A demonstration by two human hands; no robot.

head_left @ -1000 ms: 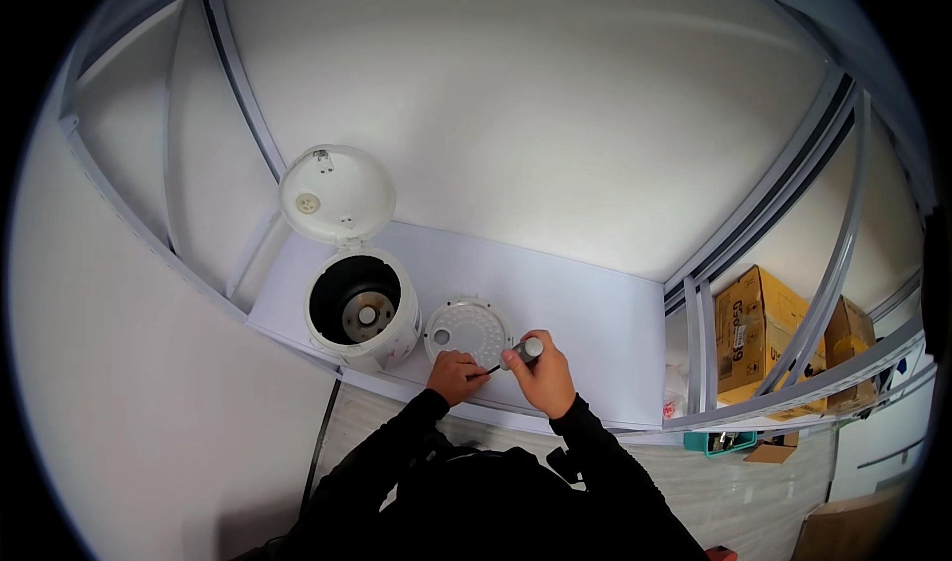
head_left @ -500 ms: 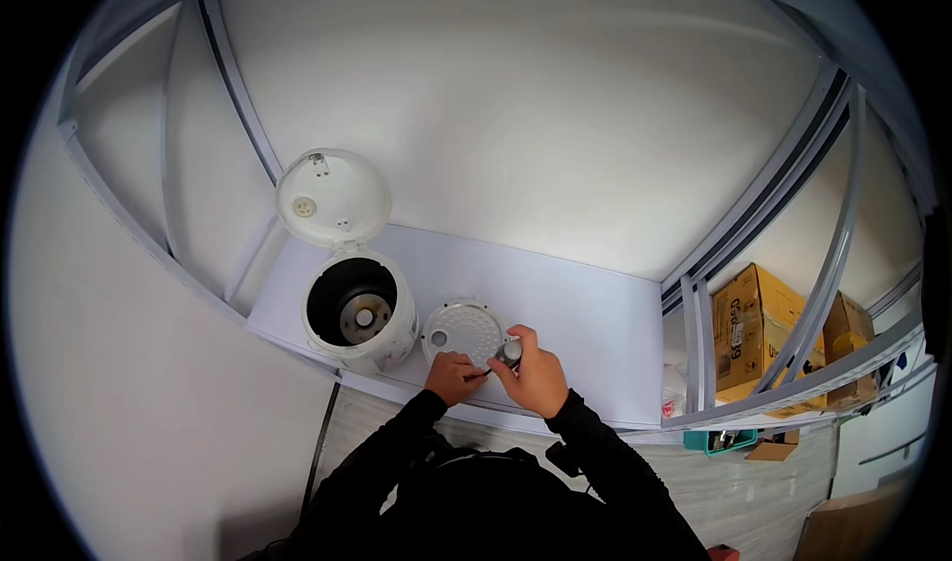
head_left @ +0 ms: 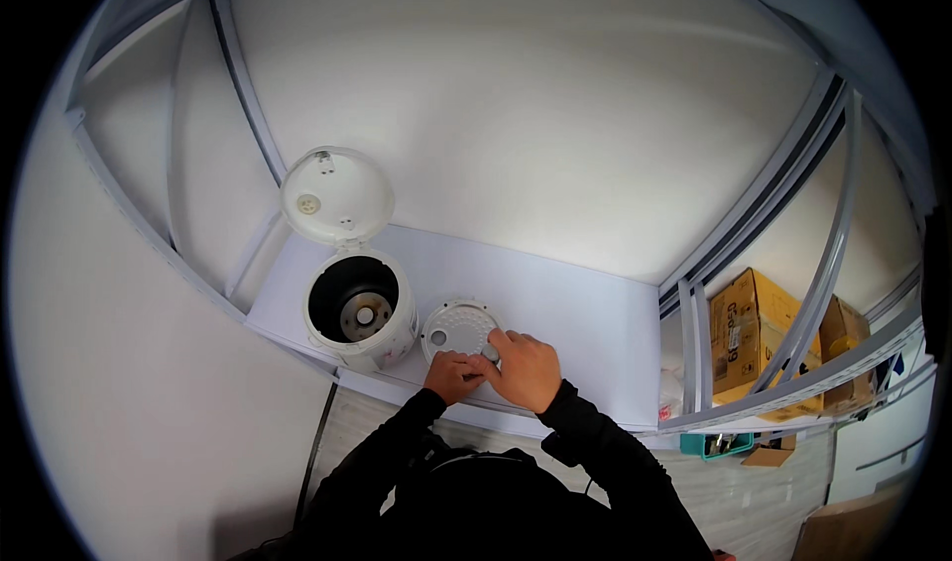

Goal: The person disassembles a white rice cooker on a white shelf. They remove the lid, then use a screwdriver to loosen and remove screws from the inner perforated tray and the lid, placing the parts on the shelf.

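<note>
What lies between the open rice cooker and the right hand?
The round dimpled plate and the left hand lie between the rice cooker and the right hand, as the head view shows.

The place looked like a small workshop bay. Pale metal framing (head_left: 705, 353) enclosed the bench (head_left: 595, 328), with a plain white panel (head_left: 516, 125) behind it. An open rice cooker (head_left: 385, 349), its heating plate (head_left: 366, 316) exposed, stood at the bench's left end, and a grey-topped screwdriver (head_left: 490, 353) showed near the bench's front edge. Cardboard cartons (head_left: 739, 338) stood right of the bench, a teal crate (head_left: 715, 447) near its right front corner.
</note>
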